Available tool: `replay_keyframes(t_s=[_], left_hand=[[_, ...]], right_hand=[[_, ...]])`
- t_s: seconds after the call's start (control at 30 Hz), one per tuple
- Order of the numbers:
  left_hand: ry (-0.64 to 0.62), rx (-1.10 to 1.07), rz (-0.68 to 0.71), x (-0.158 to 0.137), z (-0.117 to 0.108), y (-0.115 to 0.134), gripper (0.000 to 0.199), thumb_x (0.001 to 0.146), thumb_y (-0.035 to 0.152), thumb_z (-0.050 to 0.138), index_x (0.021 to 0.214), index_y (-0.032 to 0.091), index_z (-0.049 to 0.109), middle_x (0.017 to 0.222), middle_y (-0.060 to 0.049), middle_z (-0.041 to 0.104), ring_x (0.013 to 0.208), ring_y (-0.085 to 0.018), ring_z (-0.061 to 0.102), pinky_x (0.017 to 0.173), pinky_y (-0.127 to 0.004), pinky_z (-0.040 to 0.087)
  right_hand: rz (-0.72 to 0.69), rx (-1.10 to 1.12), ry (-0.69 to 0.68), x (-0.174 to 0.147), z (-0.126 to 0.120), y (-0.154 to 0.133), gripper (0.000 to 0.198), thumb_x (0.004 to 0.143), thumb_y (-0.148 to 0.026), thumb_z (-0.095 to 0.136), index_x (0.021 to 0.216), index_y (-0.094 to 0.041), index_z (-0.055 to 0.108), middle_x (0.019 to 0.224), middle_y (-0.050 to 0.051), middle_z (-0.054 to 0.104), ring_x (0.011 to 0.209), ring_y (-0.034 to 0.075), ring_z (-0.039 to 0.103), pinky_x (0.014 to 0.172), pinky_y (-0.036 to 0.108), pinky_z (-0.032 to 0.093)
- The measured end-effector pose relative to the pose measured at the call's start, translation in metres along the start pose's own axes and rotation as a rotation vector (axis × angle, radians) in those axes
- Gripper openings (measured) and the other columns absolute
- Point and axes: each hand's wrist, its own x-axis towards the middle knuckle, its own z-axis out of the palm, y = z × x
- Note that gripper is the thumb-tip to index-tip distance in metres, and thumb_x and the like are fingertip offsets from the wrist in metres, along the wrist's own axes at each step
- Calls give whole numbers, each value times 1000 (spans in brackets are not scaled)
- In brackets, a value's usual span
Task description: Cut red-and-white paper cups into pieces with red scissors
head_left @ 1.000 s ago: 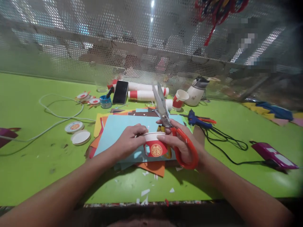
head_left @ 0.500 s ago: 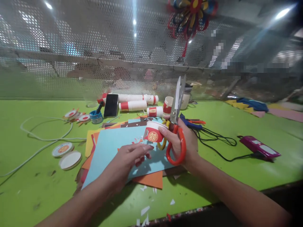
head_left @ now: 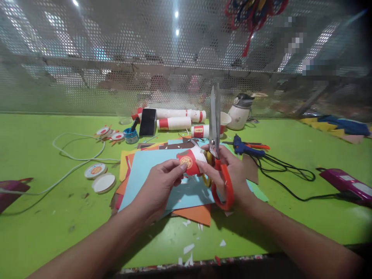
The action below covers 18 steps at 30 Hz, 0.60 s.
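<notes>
A small red-and-white paper cup (head_left: pixel 190 161) with a gold emblem is held on its side over a light-blue paper sheet (head_left: pixel 186 197). My left hand (head_left: pixel 159 182) pinches its left end between thumb and fingers. My right hand (head_left: pixel 236 174) steadies the other end with the thumb. That same hand holds large scissors (head_left: pixel 214 124) with red and yellow handles, blades pointing up and nearly together. Parts of the handles are hidden by the fingers. Under the blue sheet lie coloured papers, an orange sheet (head_left: pixel 197 217) among them.
Stacked paper cups (head_left: pixel 174 124), a phone (head_left: pixel 147 122) and a blue jar (head_left: pixel 130 137) stand behind. To the right lie a blue glue gun (head_left: pixel 247 149) and a corded purple device (head_left: pixel 345 184). Cut lids (head_left: pixel 104 183) lie left; paper scraps (head_left: pixel 188 248) lie near the front edge.
My left hand has come up to the cup and now grips it. The cup has tipped onto its side. The camera view has shifted left, and the scissor blades look closer together.
</notes>
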Motion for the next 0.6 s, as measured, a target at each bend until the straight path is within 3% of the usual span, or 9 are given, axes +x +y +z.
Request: replay_keyframes(t_s=[0.13, 0.2, 0.33, 0.47, 0.6], left_hand=[[139, -147, 41, 7, -7, 8, 20, 70, 31, 72, 70, 16, 60, 63, 2, 54, 59, -8, 46, 56, -21, 36], [231, -236, 115, 12, -14, 15, 19, 69, 28, 72, 70, 16, 58, 61, 4, 51, 57, -7, 45, 52, -19, 33], [368, -379, 223, 21, -29, 28, 19, 65, 21, 73, 72, 16, 56, 65, 4, 52, 57, -6, 45, 49, -19, 30], [407, -414, 263, 22, -32, 32, 19, 64, 20, 73, 73, 15, 56, 63, 4, 51, 57, -6, 44, 49, -19, 31], [357, -377, 215, 19, -27, 26, 19, 68, 23, 72, 70, 15, 56, 62, 4, 51, 57, -6, 43, 52, -19, 32]], right_hand=[[41, -79, -87, 0, -12, -3, 28, 83, -40, 61, 106, -26, 55, 72, -1, 61, 61, 17, 59, 56, 30, 48], [36, -124, -165, -3, -19, -3, 23, 84, -42, 60, 97, -24, 59, 63, 0, 59, 55, 17, 54, 50, 28, 45], [71, -244, -385, -8, -31, 3, 38, 85, -57, 48, 104, -26, 59, 70, 2, 60, 59, 19, 54, 52, 29, 43], [76, -419, -588, -11, -36, 5, 34, 87, -58, 43, 87, -28, 58, 69, 3, 63, 60, 21, 57, 53, 30, 43], [75, -436, -708, -12, -34, 2, 34, 90, -58, 38, 93, -28, 53, 78, 4, 64, 67, 21, 59, 57, 31, 45]])
